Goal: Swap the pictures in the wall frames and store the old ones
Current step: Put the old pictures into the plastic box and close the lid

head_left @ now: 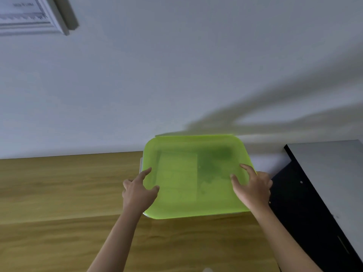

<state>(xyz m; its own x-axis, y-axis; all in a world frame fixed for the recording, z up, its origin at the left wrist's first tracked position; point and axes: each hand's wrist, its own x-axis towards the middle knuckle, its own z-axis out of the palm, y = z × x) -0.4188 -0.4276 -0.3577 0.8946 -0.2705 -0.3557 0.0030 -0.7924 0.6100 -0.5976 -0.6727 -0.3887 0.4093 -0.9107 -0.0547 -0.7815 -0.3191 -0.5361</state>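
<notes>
A translucent green lid [196,177] lies over a storage box on the wooden table [59,189], against the wall. Through the lid I make out flat sheets inside, pale on the left and darker on the right. My left hand [138,190] rests on the lid's left edge with fingers spread. On the lid's right edge sits my right hand [252,188], its fingertips pressing the top. A white picture frame [29,15] hangs on the wall at the upper left, only partly in view.
A black cabinet with a grey top [324,183] stands to the right of the box, close to my right forearm. The white wall [176,75] rises directly behind the table. Bare wooden surface stretches left and in front of the box.
</notes>
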